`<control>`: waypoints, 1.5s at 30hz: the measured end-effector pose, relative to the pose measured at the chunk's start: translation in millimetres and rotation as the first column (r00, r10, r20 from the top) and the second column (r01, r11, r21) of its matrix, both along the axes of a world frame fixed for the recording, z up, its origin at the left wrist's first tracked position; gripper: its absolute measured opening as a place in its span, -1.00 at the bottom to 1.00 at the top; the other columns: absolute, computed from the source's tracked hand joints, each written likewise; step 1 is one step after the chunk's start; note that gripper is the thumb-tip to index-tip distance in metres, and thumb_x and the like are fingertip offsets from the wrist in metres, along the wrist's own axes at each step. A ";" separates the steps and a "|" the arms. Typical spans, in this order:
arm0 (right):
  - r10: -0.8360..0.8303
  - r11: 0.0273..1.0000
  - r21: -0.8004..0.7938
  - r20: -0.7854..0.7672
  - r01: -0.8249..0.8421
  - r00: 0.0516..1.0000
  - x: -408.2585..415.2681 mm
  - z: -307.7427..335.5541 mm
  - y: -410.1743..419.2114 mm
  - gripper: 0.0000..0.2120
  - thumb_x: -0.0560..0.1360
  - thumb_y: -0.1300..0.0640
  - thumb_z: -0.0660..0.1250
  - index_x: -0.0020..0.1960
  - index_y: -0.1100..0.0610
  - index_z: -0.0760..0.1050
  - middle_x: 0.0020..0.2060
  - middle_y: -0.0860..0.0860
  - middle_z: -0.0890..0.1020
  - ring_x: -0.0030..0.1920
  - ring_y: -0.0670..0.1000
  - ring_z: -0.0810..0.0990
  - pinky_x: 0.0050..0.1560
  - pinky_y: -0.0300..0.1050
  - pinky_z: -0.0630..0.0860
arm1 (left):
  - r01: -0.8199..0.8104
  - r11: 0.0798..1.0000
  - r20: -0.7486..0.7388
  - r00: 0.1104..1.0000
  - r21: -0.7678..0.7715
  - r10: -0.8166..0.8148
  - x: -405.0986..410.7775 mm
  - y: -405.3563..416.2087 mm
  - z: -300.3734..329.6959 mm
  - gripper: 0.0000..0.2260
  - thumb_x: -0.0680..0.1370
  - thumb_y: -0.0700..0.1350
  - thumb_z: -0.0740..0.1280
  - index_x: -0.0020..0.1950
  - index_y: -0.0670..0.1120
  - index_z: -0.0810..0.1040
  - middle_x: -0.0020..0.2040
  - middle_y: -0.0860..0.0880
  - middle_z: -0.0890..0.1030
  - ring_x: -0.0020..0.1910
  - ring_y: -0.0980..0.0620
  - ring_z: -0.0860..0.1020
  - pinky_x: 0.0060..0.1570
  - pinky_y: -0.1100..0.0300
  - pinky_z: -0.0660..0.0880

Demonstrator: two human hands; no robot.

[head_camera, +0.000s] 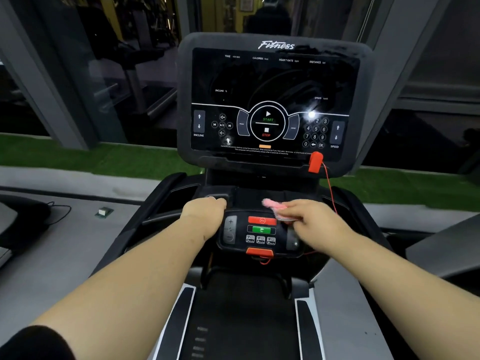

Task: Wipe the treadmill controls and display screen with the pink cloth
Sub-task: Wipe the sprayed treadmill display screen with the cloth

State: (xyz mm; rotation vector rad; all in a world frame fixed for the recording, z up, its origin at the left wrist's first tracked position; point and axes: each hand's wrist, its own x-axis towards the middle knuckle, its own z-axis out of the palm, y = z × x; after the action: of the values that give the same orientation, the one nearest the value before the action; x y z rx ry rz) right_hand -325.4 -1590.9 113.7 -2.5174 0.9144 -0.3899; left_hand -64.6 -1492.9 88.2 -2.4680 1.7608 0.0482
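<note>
Right hand (311,219) over the right part of the lower control panel (261,231), fingers curled and pinching the pink cloth (275,207). Cloth bunched small, pale pink, blurred at its far end, sticking out toward the tray just behind the panel; whether it touches the panel surface or only hangs above it, cannot tell. Left hand (205,210) curled over the front bar just left of the panel, gripping it, carrying nothing else. Close to the cloth: red stop button (262,220), green start button (261,229) under it, three small speed keys (260,239) lower. Risk, as a judgement: pressing hard while wiping here could push the green button or a speed key and start the belt (244,320) underfoot. Thin red cord (329,188) running down from the red safety clip (315,162) on the console, passing near the right hand; easy to catch with the cloth and pull the clip off. Farther up, display screen (272,100) dark, glossy, with printed keys, a bright light reflection on the right side and faint smears; probably not wiped yet.
</note>
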 end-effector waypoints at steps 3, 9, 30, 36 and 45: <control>-0.182 0.983 0.013 0.022 0.181 0.983 -5.6 4.8 -11.9 -0.51 0.52 0.30 0.26 0.23 -0.21 0.66 0.17 -0.22 0.66 0.19 -0.11 0.60 0.24 -0.17 0.53 | -0.004 1.000 -0.006 1.000 -0.002 0.004 0.9 0.1 2.0 -0.74 0.58 -0.26 0.21 0.23 -0.03 0.45 -0.05 0.00 0.45 -0.12 -0.09 0.47 -0.19 0.04 0.41; 0.037 0.999 0.022 0.096 -0.039 0.995 -1.6 -10.6 15.6 -0.40 0.54 0.39 0.23 0.42 -0.14 0.54 0.34 -0.35 0.48 0.18 -0.32 0.45 0.38 -0.24 0.43 | -0.008 1.000 0.001 1.000 0.011 0.008 -2.2 0.2 2.2 -0.75 0.59 -0.24 0.18 0.23 -0.03 0.46 -0.06 0.01 0.43 -0.11 -0.08 0.47 -0.17 0.05 0.42; -0.271 0.961 0.059 -0.002 0.271 0.963 -20.1 -1.7 6.6 -0.58 0.56 0.26 0.26 0.32 -0.06 0.62 0.30 -0.08 0.63 0.34 0.01 0.55 0.35 -0.19 0.40 | -0.014 1.000 -0.011 1.000 -0.017 0.014 -2.1 1.4 -0.4 -0.76 0.58 -0.25 0.20 0.23 -0.05 0.44 -0.05 -0.01 0.43 -0.10 -0.10 0.47 -0.17 0.03 0.40; -0.102 0.970 0.233 0.121 0.072 0.987 47.4 2.4 28.8 -0.50 0.58 0.34 0.19 0.32 -0.12 0.61 0.28 -0.16 0.64 0.19 -0.09 0.60 0.34 -0.08 0.51 | -0.015 1.000 -0.002 1.000 -0.018 0.015 1.1 -0.7 -4.8 -0.77 0.61 -0.22 0.20 0.25 -0.02 0.44 0.01 -0.03 0.48 -0.05 -0.12 0.53 -0.18 0.03 0.38; -0.314 0.852 0.519 0.399 0.070 0.862 54.1 29.2 -12.0 -0.70 0.60 0.33 0.28 0.07 -0.06 0.59 0.00 0.08 0.66 -0.35 -0.01 0.61 -0.34 -0.09 0.60 | 0.008 0.999 -0.003 1.000 -0.038 -0.008 8.4 -3.9 -13.6 -0.78 0.60 -0.22 0.22 0.22 -0.01 0.45 0.04 -0.03 0.53 0.00 -0.13 0.58 -0.20 0.03 0.40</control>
State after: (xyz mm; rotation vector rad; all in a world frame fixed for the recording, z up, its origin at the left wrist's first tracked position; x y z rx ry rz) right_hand -271.2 -1602.9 142.9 -1.7528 0.9308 -0.7024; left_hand -56.3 -1496.7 74.6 -2.4883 1.7889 0.0189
